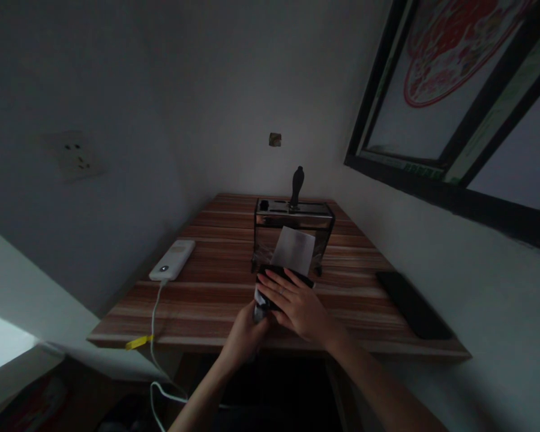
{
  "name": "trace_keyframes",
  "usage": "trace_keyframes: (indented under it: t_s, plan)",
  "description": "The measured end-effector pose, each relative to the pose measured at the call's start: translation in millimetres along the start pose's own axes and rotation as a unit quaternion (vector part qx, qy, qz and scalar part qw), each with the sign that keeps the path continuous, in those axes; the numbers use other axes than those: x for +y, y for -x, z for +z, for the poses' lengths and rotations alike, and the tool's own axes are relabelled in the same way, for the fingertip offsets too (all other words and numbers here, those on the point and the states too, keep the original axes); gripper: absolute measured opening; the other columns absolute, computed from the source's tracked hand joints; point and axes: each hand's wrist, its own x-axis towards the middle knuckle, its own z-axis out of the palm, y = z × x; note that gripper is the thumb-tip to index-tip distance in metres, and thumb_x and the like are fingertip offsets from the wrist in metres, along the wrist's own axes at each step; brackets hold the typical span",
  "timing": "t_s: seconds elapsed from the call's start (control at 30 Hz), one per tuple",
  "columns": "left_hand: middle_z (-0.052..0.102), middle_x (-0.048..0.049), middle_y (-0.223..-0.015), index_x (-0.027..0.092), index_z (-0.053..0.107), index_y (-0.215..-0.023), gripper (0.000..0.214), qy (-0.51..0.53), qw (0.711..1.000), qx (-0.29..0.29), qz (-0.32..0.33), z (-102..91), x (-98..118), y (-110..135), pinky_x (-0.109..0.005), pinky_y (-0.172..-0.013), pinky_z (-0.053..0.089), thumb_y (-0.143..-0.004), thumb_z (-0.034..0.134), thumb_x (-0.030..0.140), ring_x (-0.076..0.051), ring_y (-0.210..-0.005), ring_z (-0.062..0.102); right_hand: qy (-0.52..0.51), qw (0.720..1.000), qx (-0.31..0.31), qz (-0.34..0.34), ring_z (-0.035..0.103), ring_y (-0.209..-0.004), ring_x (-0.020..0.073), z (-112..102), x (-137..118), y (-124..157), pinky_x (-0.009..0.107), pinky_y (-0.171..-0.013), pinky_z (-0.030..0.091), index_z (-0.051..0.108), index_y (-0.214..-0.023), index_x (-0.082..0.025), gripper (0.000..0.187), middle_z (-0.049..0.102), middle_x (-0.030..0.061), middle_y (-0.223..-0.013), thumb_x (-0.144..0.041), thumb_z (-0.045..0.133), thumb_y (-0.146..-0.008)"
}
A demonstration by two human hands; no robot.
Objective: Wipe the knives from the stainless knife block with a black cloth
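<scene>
A dark, flat-topped object with a pale, shiny side sits near the table's front edge; I cannot make out its kind. My left hand is closed around its near, greyish end, with the fingertips hidden. Across the top of it lies my right hand, fingers stretched out and slightly apart. Behind my fingers a white sheet slants up from the dark object. It leans toward a black-framed metal stand, which has a black upright handle on top.
On the striped wooden table, a white power bank with a white cable and yellow tag lies left. A black phone-like slab is at the right edge. Walls flank the table; a framed picture hangs right.
</scene>
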Motion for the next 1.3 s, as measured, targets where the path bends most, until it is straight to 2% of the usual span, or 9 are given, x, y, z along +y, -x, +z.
trace_keyframes:
  t_s: [0.13, 0.3, 0.43, 0.57, 0.7, 1.0, 1.13, 1.3]
  plan:
    - [0.056, 0.0011, -0.064, 0.013, 0.057, -0.078, 0.014, 0.0, 1.0, -0.01, 0.023, -1.9, 3.3, 1.5, -0.016, -0.052, 0.038, -0.067, 0.052, 0.019, -0.009, -0.055, 0.046, 0.017, 1.0, 0.003, -0.003, 0.016, -0.136, 0.0153, -11.4, 15.4, -4.4, 0.042, -0.111, 0.016, 0.024, -0.14, -0.018, 0.055, 0.026, 0.0025, -0.146, -0.022, 0.042, -0.088]
    - [0.05, 0.003, -0.06, 0.013, 0.058, -0.082, 0.02, -0.008, 1.0, -0.025, 0.014, -3.5, 3.9, 3.0, -0.015, -0.047, 0.035, -0.074, 0.053, 0.03, -0.008, -0.05, 0.04, 0.034, 0.999, 0.02, -0.004, 0.017, -0.136, 0.0158, -22.7, 36.6, -10.0, 0.043, -0.111, 0.015, 0.025, -0.14, -0.019, 0.053, 0.028, 0.0023, -0.145, -0.023, 0.04, -0.089]
    - [0.048, 0.0021, -0.06, 0.012, 0.057, -0.08, 0.021, -0.007, 0.999, -0.028, 0.025, -4.2, 3.0, 4.0, -0.015, -0.046, 0.034, -0.075, 0.053, 0.032, -0.007, -0.05, 0.039, 0.051, 0.998, 0.038, 0.003, 0.017, -0.135, 0.0149, -30.3, 54.4, -15.1, 0.043, -0.111, 0.015, 0.025, -0.139, -0.019, 0.05, 0.029, 0.0025, -0.145, -0.023, 0.037, -0.091]
    - [0.04, 0.0056, -0.054, 0.013, 0.054, -0.083, 0.024, -0.005, 0.999, -0.043, -0.012, -4.2, 1.6, 5.1, -0.014, -0.036, 0.027, -0.076, 0.052, 0.036, -0.005, -0.041, 0.032, 0.054, 0.997, 0.055, 0.014, 0.018, -0.135, 0.0144, -38.5, 70.4, -20.9, 0.044, -0.111, 0.016, 0.024, -0.14, -0.022, 0.05, 0.031, 0.001, -0.144, -0.023, 0.035, -0.091]
    - [0.037, 0.0071, -0.052, 0.014, 0.052, -0.082, 0.025, 0.001, 0.999, -0.045, -0.02, -3.6, 2.7, 6.0, -0.014, -0.033, 0.025, -0.076, 0.052, 0.038, -0.004, -0.038, 0.031, 0.053, 0.996, 0.068, 0.036, 0.017, -0.135, 0.0141, -44.0, 77.5, -25.0, 0.044, -0.111, 0.016, 0.025, -0.139, -0.023, 0.049, 0.03, 0.0004, -0.145, -0.022, 0.034, -0.092]
    - [0.036, 0.0083, -0.05, 0.013, 0.053, -0.083, 0.026, 0.019, 0.998, -0.05, -0.026, -3.3, 4.6, 7.1, -0.014, -0.031, 0.025, -0.075, 0.054, 0.038, -0.004, -0.034, 0.03, 0.088, 0.993, 0.073, 0.041, 0.018, -0.135, 0.0159, -38.9, 63.9, -21.3, 0.048, -0.111, 0.011, 0.025, -0.14, -0.022, 0.051, 0.032, 0.0017, -0.144, -0.023, 0.036, -0.091]
    - [0.038, 0.0076, -0.05, 0.013, 0.053, -0.083, 0.025, 0.021, 0.998, -0.045, -0.027, -4.0, 7.4, 6.6, -0.014, -0.033, 0.025, -0.076, 0.052, 0.037, -0.004, -0.034, 0.032, 0.077, 0.995, 0.054, 0.031, 0.018, -0.135, 0.0163, -31.6, 48.6, -17.4, 0.046, -0.112, 0.012, 0.027, -0.139, -0.019, 0.051, 0.031, 0.0026, -0.144, -0.022, 0.038, -0.09]
    - [0.048, 0.0039, -0.056, 0.013, 0.056, -0.078, 0.016, 0.024, 1.0, -0.019, 0.004, -5.0, 7.0, 3.3, -0.015, -0.042, 0.033, -0.072, 0.054, 0.027, -0.006, -0.045, 0.039, 0.043, 0.998, 0.036, 0.012, 0.02, -0.135, 0.0172, -15.3, 22.7, -11.1, 0.046, -0.111, 0.013, 0.026, -0.14, -0.018, 0.055, 0.03, 0.0033, -0.144, -0.022, 0.042, -0.087]
